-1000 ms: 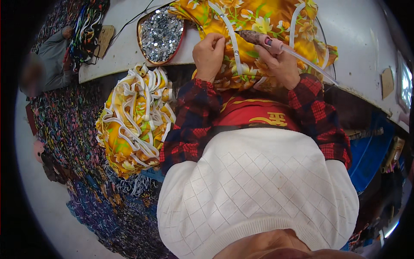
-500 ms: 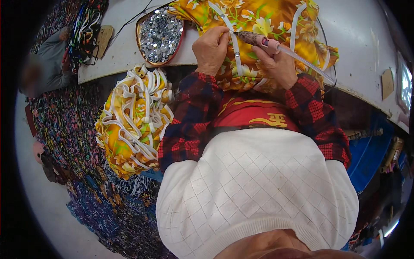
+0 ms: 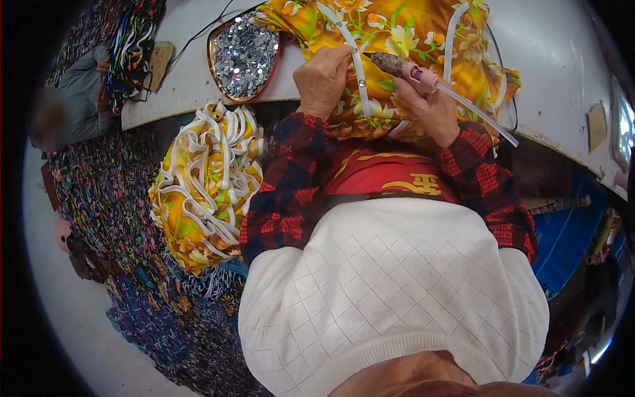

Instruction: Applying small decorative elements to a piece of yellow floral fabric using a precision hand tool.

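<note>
A pink glue gun [image 3: 418,77] with a clear glue stick jutting from its back sits in my right hand [image 3: 431,109], fingers wrapped round it. Its dark, crusted nozzle points left, just short of a white strap [image 3: 361,79] dotted with shiny stones. My left hand [image 3: 323,78] is closed, thumb and forefinger pinching at that strap's left edge; whether a stone is between the fingertips is too small to tell. Under both hands spreads yellow-orange floral fabric [image 3: 403,40]. Left of them stands a tray [image 3: 210,56] of round silver rhinestones [image 3: 245,56].
A bundle of floral fabric with white straps [image 3: 208,188] hangs below the table edge at left. A white table [image 3: 549,79] carries the work. Multicoloured cords [image 3: 99,192] heap at far left, where another person's grey sleeve [image 3: 79,83] shows. A blue crate [image 3: 569,238] stands at right.
The glue gun has drawn back slightly to the right, its nozzle leaving the strap. My left hand has shifted only a little and stays pinched at the strap.
</note>
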`<state>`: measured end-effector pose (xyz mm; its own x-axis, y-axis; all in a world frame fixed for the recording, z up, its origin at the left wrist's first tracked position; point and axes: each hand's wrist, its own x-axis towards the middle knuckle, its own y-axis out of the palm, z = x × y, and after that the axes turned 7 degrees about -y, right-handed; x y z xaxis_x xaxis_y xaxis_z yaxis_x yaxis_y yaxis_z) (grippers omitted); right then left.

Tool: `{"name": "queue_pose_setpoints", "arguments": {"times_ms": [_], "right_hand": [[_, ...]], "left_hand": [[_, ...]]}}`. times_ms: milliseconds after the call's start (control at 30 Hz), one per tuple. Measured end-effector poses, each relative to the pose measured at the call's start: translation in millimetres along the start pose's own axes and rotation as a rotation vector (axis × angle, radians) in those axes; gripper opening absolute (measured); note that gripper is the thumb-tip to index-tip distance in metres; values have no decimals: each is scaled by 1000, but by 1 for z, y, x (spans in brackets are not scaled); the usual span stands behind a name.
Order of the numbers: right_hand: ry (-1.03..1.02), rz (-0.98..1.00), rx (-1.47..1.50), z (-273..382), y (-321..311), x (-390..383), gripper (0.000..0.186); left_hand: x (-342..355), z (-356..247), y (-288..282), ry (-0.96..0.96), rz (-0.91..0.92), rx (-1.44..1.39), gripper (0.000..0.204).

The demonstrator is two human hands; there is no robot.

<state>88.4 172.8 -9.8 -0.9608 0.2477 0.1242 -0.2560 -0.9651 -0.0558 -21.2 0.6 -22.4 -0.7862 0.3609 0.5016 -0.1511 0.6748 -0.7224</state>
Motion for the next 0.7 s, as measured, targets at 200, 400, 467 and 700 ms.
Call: {"name": "queue_pose_setpoints", "arguments": {"times_ms": [200,400,467,700], "right_hand": [[-11,-39,81,-1,0,-3,23],[-4,-57,75,-4,1,-3,20],[-12,-66,91,-6,1,-3,20],[-10,-87,137,9,-15,-11,19]], "left_hand": [[1,-6,-4,-415,93,-300,8],[11,-10,5,-472,128,-199,12],[12,-7,5,-533,180,-287,13],[29,72,-58,-753,-145,-323,28]]}}
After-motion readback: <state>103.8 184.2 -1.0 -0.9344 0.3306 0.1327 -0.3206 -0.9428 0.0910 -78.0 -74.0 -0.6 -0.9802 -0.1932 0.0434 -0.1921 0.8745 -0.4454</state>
